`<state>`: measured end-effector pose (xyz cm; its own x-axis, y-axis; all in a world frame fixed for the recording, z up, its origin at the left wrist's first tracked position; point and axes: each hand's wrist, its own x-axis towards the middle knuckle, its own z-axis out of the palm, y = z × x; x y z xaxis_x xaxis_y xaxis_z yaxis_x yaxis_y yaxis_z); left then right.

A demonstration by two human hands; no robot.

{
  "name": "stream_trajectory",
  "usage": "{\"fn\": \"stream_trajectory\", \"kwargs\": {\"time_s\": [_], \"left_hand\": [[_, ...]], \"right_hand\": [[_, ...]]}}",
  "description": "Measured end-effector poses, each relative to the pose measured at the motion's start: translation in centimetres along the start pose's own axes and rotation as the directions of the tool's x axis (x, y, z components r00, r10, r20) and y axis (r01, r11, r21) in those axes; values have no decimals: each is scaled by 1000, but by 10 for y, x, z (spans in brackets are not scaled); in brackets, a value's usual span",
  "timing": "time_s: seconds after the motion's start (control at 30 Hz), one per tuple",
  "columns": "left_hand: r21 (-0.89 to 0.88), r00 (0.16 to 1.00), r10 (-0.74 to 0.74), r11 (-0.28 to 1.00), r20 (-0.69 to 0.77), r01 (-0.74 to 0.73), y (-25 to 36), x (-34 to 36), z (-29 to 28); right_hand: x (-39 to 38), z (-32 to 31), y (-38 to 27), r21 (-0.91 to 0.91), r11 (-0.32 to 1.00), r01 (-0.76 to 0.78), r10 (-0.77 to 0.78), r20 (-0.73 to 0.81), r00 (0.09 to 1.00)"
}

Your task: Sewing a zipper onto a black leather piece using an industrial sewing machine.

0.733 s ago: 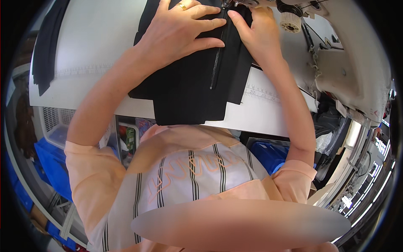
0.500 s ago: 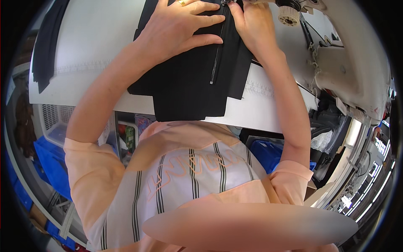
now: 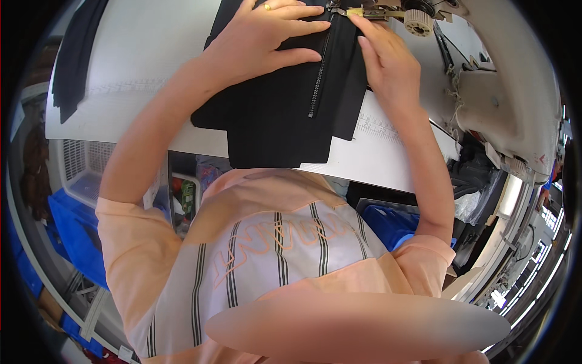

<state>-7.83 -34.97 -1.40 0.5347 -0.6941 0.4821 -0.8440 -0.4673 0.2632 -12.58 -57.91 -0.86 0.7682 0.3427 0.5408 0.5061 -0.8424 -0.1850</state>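
A black fabric panel [image 3: 267, 115] lies on the white table [image 3: 145, 48] under the sewing machine, with a metal zipper [image 3: 318, 85] running along it toward the presser foot [image 3: 333, 11]. My left hand [image 3: 264, 42], with a gold ring, lies spread on the panel, left of the zipper. My right hand [image 3: 391, 64] rests right of the zipper, thumb apart, index finger reaching to a small yellow piece [image 3: 354, 13] beside the foot; its other fingertips are partly hidden.
The machine body [image 3: 509, 109] and a knob [image 3: 418, 22] stand at the right. Black fabric strips [image 3: 76, 73] lie at the table's left. Beyond the near edge are a white basket [image 3: 91, 170], a blue bin [image 3: 79, 230] at left and another blue bin [image 3: 388, 224] at right.
The black panel has shifted away from my body and slightly right. My right hand has moved right, its thumb leaving the zipper's side and uncovering the yellow piece by the foot.
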Motion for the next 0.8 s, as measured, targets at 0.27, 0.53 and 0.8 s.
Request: {"fn": "stream_trajectory", "kwargs": {"time_s": [0.27, 0.53, 0.8], "left_hand": [[-205, 947, -136, 958, 290, 201, 79, -93, -36], [61, 988, -143, 987, -57, 147, 87, -60, -31], [-99, 964, -42, 995, -263, 16, 60, 6, -87]], "right_hand": [[-70, -41, -65, 129, 958, 256, -276, 164, 947], [-54, -50, -61, 310, 932, 189, -169, -91, 981], [-50, -31, -79, 274, 952, 133, -157, 67, 985]]}}
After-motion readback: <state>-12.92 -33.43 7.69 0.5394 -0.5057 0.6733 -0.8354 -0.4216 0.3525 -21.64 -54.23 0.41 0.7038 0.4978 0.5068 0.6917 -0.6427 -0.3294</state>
